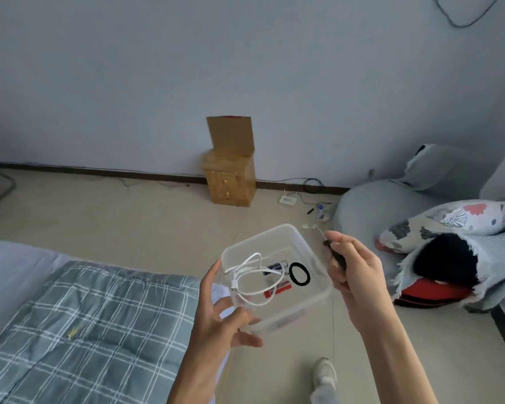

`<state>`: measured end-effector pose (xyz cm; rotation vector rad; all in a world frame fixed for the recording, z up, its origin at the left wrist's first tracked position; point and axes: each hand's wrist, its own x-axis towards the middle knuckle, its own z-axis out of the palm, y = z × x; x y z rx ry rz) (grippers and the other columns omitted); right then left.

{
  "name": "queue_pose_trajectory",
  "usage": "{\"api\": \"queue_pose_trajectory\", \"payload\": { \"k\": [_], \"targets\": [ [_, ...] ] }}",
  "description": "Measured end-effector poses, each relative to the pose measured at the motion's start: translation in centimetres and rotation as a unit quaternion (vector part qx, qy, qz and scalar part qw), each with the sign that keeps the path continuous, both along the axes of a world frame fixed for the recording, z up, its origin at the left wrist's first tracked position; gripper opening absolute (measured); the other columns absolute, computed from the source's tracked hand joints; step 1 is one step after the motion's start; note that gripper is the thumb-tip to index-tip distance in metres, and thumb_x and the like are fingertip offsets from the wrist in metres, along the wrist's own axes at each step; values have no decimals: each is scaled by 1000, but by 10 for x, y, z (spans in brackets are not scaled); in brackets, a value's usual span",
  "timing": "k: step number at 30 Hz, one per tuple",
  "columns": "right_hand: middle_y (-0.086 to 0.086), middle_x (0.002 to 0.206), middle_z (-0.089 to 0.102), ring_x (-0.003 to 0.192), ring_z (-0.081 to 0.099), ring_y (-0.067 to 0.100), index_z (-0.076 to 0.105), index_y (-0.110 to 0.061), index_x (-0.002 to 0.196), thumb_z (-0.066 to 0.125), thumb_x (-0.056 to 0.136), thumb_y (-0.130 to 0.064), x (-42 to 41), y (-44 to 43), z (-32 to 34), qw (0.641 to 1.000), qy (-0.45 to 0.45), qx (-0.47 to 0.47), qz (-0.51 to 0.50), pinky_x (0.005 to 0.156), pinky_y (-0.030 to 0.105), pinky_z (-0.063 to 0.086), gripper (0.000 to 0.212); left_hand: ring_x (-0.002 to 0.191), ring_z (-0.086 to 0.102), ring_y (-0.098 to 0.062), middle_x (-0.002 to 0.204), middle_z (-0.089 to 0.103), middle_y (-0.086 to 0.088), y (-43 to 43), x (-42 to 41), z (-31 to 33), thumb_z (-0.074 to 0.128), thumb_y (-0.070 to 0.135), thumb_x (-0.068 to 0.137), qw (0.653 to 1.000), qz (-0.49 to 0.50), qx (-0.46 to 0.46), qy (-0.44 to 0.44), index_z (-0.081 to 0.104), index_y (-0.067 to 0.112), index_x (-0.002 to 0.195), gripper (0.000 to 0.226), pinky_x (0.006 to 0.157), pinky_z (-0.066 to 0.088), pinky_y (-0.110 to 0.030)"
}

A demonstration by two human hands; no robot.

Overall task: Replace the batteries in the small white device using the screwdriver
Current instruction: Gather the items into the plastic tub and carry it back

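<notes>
My left hand [216,319] holds a clear plastic box [309,252] by its near left corner, up in the air over the floor. Inside lie a coiled white cable [247,275], a dark blue battery [276,265], a red battery [279,289] and a black ring [299,274]. My right hand [356,272] is at the box's right side, closed around a black-handled screwdriver [334,252] whose thin tip points up and away. No small white device shows clearly.
A bed with a checked grey quilt [85,322] fills the lower left. A small wooden drawer cabinet [231,182] stands against the wall. A grey beanbag [370,205] with a floral pillow and clothes lies right. My shoe [324,371] is on the beige floor.
</notes>
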<state>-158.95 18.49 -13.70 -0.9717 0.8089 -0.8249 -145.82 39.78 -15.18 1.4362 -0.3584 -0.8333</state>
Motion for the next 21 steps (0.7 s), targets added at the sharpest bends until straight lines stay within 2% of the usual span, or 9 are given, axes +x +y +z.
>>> {"api": "queue_pose_trajectory", "payload": {
  "k": [5, 7, 10, 15, 17, 19, 21],
  "targets": [
    [-3, 63, 46, 56, 25, 17, 73, -6, 118, 51, 104, -2, 84, -97, -8, 999, -6, -11, 44, 46, 24, 19, 26, 100, 76, -48, 123, 77, -16, -83, 70, -7, 70, -11, 91, 999, 31, 8, -27, 50, 63, 143, 93, 67, 64, -48],
    [2, 71, 49, 57, 25, 18, 73, -7, 118, 52, 104, -2, 120, -139, 0, 998, -23, -10, 54, 50, 28, 17, 26, 100, 76, -50, 120, 78, -15, -117, 100, -1, 67, -12, 92, 998, 41, 14, -34, 47, 65, 143, 94, 67, 64, -49],
    [8, 80, 50, 57, 27, 18, 73, -8, 119, 55, 103, -3, 165, -195, 14, 997, -35, -19, 65, 52, 31, 17, 24, 100, 78, -44, 120, 78, -14, -168, 147, 10, 67, -12, 91, 997, 60, 0, -42, 47, 68, 142, 97, 70, 65, -56],
    [9, 82, 50, 58, 27, 19, 74, -8, 119, 56, 102, -4, 226, -264, 8, 996, -9, -14, 88, 57, 37, 16, 24, 111, 70, -51, 121, 77, -19, -235, 215, 6, 67, -7, 92, 996, 82, 3, -26, 48, 70, 139, 93, 69, 64, -50],
    [9, 83, 51, 58, 27, 19, 74, -9, 119, 57, 103, -4, 258, -289, 5, 996, -2, -12, 92, 58, 38, 16, 24, 105, 71, -46, 119, 77, -20, -257, 248, 6, 72, -4, 91, 996, 88, -1, -16, 50, 69, 138, 90, 70, 63, -49],
    [8, 82, 51, 58, 27, 19, 75, -9, 118, 56, 103, -5, 292, -314, 2, 995, 9, -16, 103, 59, 39, 16, 25, 92, 70, -32, 116, 75, -24, -280, 280, 5, 78, 4, 81, 995, 97, -2, -18, 51, 67, 139, 89, 68, 63, -48],
    [7, 82, 51, 58, 27, 19, 75, -10, 118, 55, 103, -5, 330, -340, -5, 993, 10, -23, 114, 58, 38, 16, 25, 89, 67, -28, 114, 75, -23, -303, 317, 0, 77, 12, 74, 995, 99, -4, -13, 52, 65, 140, 88, 68, 61, -45]
  ]
}}
